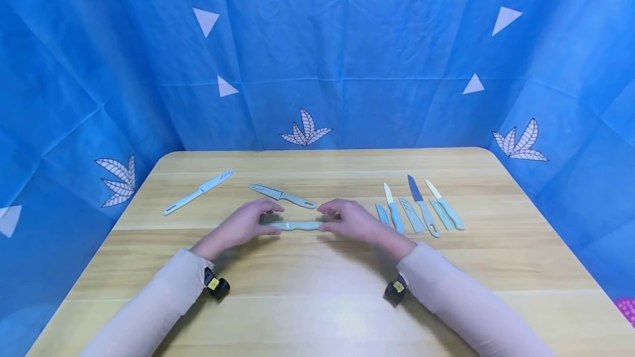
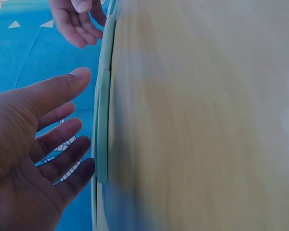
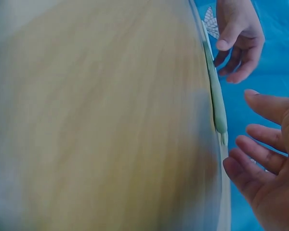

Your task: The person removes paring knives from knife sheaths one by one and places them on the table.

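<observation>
A pale green knife in its sheath (image 1: 305, 226) lies crosswise on the table, handle toward the right. My left hand (image 1: 246, 219) is around the sheathed end and my right hand (image 1: 353, 219) is by the handle end. In the left wrist view, the fingers of the left hand (image 2: 29, 149) are spread and relaxed, apart from the knife (image 2: 104, 120). The right wrist view shows the right hand (image 3: 274, 163) likewise loose, just off the knife handle (image 3: 217, 101). Just beyond lies another sheathed knife (image 1: 295, 199), grey-blue, pointing to the upper left.
A light blue sheathed knife (image 1: 198, 191) lies slanted at the left. On the right are a blue-handled knife (image 1: 395, 215), a dark-bladed knife (image 1: 424, 214) and a pale green knife (image 1: 448, 211), bare-bladed, with separate sheaths (image 1: 412, 215) beside them. A blue curtain (image 1: 377, 109) borders the table.
</observation>
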Demonstrator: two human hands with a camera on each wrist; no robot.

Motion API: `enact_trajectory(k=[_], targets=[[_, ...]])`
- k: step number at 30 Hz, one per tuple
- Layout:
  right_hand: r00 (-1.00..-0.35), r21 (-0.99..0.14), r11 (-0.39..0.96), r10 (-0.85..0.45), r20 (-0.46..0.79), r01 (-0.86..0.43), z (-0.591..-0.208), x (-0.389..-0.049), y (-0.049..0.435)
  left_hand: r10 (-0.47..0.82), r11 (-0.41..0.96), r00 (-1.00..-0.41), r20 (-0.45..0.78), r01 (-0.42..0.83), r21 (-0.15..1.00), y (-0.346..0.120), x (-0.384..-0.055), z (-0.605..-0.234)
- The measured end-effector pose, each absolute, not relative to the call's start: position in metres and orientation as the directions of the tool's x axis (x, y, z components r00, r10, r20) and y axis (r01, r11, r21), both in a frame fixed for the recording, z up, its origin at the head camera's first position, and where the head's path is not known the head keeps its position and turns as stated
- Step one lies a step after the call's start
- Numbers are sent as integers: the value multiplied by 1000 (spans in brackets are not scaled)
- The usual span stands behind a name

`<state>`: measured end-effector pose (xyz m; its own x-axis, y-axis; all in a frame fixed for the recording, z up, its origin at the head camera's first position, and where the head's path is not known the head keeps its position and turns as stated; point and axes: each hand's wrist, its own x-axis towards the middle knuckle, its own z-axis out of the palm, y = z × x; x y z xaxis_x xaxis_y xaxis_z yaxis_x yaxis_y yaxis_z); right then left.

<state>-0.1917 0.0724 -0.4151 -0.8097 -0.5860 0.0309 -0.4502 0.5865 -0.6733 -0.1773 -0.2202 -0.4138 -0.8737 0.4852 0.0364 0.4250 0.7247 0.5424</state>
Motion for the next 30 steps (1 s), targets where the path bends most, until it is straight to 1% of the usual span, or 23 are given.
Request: enact_trajectory(k=[4,10,16,23,30], targets=[[-795,-662,588,-606,21,-466,-416,-193,64,487,732,-872,42,434,525,-226,-176,-416],[-793,-626,624,-609,-15,-467,-415,-194,55,475,744,-880,25,416,523,-232,-177,-418],[-783,-622,617,-622,-10,-482,-415,-194,47,467,746,-884,0,395,536,-236,-179,-419],[-767,-587,616,-641,14,-525,-416,-194,40,488,750,-873,-6,416,514,-238,-181,-421],[-778,-553,645,-628,12,-528,-415,-193,38,495,751,-869,6,432,499,-238,-183,-423]])
